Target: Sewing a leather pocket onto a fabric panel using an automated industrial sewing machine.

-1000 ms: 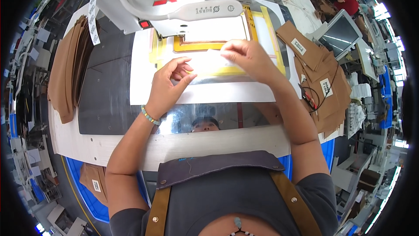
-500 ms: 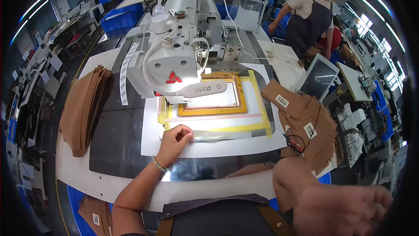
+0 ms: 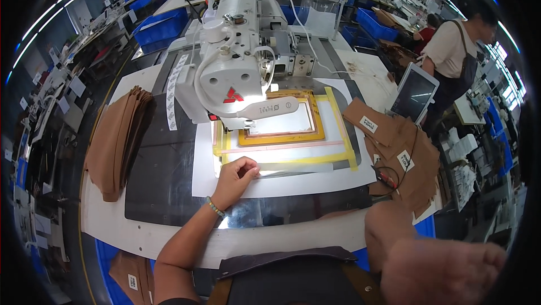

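Note:
My left hand (image 3: pixel 238 177), with a beaded bracelet at the wrist, rests at the near left edge of a white template sheet (image 3: pixel 282 188). Its fingers are curled, thumb and index tips together beside a translucent strip (image 3: pixel 298 168); what they pinch, if anything, is too small to make out. Yellow tape (image 3: pixel 270 161) borders the template, and a yellow frame (image 3: pixel 282 138) lies on it beneath the head of a white sewing machine (image 3: pixel 228 79). My right hand (image 3: pixel 442 265) is raised close at the lower right, away from the template; blur obscures its fingers.
A stack of folded brown pieces (image 3: pixel 117 144) stands at the left of the table. Brown labelled pieces (image 3: pixel 414 178) lie at the right, with red-handled snips (image 3: pixel 386 177) on them. Behind them are a tablet-like screen (image 3: pixel 414 93) and a person in an apron (image 3: pixel 453 51).
The whole view has shifted slightly. The person in the background has moved right, behind the screen. My left hand stays at the template's edge; my right hand stays raised at the lower right.

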Action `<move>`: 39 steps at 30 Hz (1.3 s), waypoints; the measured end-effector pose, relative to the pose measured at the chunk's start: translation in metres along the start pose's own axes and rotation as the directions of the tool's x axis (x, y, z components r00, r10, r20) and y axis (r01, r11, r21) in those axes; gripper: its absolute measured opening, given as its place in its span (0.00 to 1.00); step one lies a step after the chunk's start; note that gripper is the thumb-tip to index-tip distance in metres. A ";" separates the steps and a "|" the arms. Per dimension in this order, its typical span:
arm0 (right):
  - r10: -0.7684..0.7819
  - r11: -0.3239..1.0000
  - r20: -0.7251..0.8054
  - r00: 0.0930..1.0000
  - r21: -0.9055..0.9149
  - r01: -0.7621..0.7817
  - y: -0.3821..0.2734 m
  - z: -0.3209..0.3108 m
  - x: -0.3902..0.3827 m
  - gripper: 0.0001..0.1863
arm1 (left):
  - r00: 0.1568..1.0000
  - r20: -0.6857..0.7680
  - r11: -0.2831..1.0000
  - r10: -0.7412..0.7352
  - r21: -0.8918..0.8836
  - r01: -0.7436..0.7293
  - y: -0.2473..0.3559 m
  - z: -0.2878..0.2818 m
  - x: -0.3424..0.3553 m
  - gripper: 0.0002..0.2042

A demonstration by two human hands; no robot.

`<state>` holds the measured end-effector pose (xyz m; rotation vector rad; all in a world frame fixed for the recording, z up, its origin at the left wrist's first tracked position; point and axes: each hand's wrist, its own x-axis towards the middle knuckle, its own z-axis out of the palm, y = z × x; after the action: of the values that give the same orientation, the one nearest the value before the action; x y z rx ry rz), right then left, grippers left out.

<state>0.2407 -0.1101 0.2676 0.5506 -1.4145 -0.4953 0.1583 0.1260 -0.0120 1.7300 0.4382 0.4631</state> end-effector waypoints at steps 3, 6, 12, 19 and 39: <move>0.243 0.697 0.100 0.965 -0.710 -0.102 -0.042 -0.043 0.014 0.18 | 1.000 0.008 1.000 0.015 0.004 -0.015 -0.001 -0.001 0.000 0.06; 0.988 -0.045 0.071 -0.138 -0.719 -0.693 -0.117 -0.060 0.023 0.22 | 1.000 0.002 1.000 0.023 -0.003 -0.023 -0.004 0.001 0.002 0.06; 0.483 -0.868 -0.039 -0.875 -0.157 -0.472 -0.283 -0.034 -0.042 0.28 | 0.999 -0.026 1.000 0.024 0.019 -0.023 -0.010 -0.001 0.004 0.05; 0.473 -0.876 -0.251 -0.845 -0.033 -0.481 -0.365 0.000 -0.089 0.28 | 0.998 0.019 0.994 0.056 -0.093 -0.054 -0.023 -0.005 0.014 0.05; 0.492 -0.714 -0.347 -0.798 -0.685 -0.142 -0.350 0.017 -0.247 0.25 | 0.988 0.110 0.992 0.111 -0.072 -0.104 -0.029 -0.018 0.027 0.05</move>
<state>0.2015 -0.2298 -0.1425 -2.2000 -1.4358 0.9380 0.1705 0.1607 -0.0354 1.7116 0.2458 0.4486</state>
